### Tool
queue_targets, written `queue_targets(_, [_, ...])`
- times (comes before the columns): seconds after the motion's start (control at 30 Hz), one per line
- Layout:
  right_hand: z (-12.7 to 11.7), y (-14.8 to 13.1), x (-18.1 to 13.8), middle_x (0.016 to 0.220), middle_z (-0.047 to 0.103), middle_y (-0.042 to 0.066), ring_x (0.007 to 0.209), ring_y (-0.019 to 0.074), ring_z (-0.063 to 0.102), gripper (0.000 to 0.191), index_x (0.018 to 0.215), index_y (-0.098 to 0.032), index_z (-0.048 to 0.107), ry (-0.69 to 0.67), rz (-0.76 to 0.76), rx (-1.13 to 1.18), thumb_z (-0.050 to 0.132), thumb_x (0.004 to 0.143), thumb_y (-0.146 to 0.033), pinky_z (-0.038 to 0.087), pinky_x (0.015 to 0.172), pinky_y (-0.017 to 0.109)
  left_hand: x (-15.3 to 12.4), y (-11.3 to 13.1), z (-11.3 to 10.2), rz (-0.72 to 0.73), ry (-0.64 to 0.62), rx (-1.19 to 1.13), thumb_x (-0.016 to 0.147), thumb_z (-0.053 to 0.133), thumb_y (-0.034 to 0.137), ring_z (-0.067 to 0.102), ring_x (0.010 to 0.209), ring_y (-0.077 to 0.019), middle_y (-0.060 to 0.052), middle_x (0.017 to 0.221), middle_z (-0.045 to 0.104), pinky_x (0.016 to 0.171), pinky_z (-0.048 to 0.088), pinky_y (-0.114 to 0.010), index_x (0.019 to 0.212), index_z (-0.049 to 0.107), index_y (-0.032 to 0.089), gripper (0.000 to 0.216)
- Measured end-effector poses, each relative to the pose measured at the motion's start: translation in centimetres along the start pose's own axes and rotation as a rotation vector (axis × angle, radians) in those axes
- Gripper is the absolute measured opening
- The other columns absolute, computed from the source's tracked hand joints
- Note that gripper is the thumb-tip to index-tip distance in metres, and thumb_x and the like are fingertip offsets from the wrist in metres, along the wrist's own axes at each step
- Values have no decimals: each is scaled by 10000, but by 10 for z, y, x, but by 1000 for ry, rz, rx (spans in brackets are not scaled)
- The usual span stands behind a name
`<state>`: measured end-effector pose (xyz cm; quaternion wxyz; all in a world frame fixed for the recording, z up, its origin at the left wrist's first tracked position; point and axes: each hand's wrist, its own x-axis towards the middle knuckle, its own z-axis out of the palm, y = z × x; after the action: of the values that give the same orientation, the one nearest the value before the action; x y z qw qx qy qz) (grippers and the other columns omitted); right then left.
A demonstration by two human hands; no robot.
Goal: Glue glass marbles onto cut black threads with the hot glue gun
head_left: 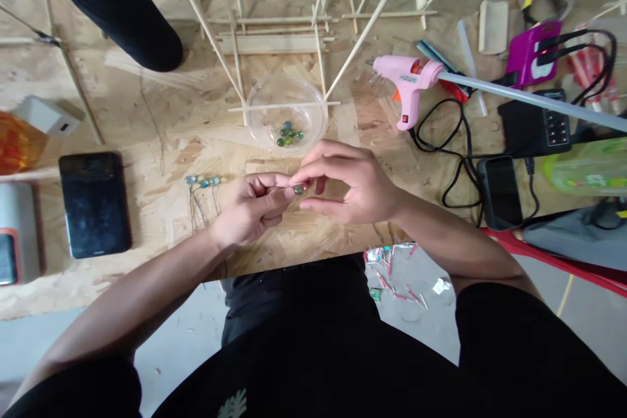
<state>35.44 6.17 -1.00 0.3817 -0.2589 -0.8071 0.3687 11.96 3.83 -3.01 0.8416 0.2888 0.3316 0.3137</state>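
A glass marble (298, 189) is pinched at the thumb and fingertips of my left hand (255, 206). My right hand (355, 184) curves around it from the other side, thumb and forefinger apart, the forefinger's tip close to the left fingertips. Whether a thread runs between the hands is too fine to tell. Just beyond, a clear plastic bowl (252, 121) holds several green and blue marbles (289, 134). Left of my left hand lie several bluish marbles (203, 182) with thin dark strands (196, 206) trailing toward me.
A frame of wooden sticks (200, 13) stands behind the bowl. Rightward lie a pink glue gun (404, 81), its black cable (443, 144), a purple power adapter (531, 55) and a small black device (499, 192). Leftward are a phone (95, 204) and a black bottle (125, 13).
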Motion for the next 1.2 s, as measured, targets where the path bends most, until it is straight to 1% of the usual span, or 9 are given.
queue_targets(0.13, [3,1,0,1043,736,22,823,125,723,135,1089,-230,775,52,-17,-5,810,973,-169,642,670,254,0,-1,4,-15,-17,44,874,947,425,155,462,-27,100,597,307,400,122,-200,922,828,143,310])
queue_targets(0.27, [0,2,-1,990,750,29,804,132,715,107,1028,-208,768,66,7,-36,790,935,-161,587,601,238,-1,-2,1,45,-4,116,914,900,496,196,471,-42,97,599,329,427,185,-213,1076,856,135,397])
queue_targets(0.4, [-6,2,-2,960,777,34,773,125,712,116,999,-195,769,112,10,-36,793,892,-155,588,594,226,-7,8,-3,112,2,390,966,847,524,304,504,-78,66,597,427,467,246,-234,1263,849,138,488])
queue_targets(0.5, [-9,2,-4,903,788,18,714,108,704,116,990,-192,767,149,21,-27,791,884,-154,604,601,217,-11,22,1,103,-33,565,1015,790,505,333,524,-92,50,597,457,484,258,-240,1310,847,138,474])
queue_targets(0.63, [-11,1,-7,909,806,20,690,95,712,124,1022,-180,763,218,-13,8,781,902,-153,626,615,205,-14,39,10,163,16,705,1034,765,424,464,586,-114,10,643,565,537,379,-235,1261,876,160,365])
queue_targets(0.83, [-16,-10,-9,904,783,8,740,111,726,111,1016,-205,720,297,-48,55,790,933,-180,628,606,212,-16,48,7,256,84,763,988,825,368,501,559,-101,-1,614,598,516,412,-205,1190,905,172,293])
queue_targets(1.03, [-22,-40,-12,915,792,1,756,134,741,90,1025,-254,699,318,-59,-5,768,983,-214,646,612,266,-32,55,11,308,165,829,942,889,298,569,520,-85,-26,627,693,471,446,-164,982,916,204,106])
queue_targets(1.13, [-25,-56,-15,914,800,3,745,158,749,70,1031,-275,697,339,-45,-91,759,999,-270,663,602,305,-44,56,17,351,179,829,943,891,258,614,515,-87,-44,701,767,464,473,-169,966,916,218,52])
queue_targets(1.2, [-26,-64,-16,913,807,-1,743,162,757,80,1030,-277,704,354,-63,-99,772,993,-254,666,599,309,-53,55,18,387,189,822,937,896,212,646,524,-89,-51,775,815,468,486,-178,984,920,236,57])
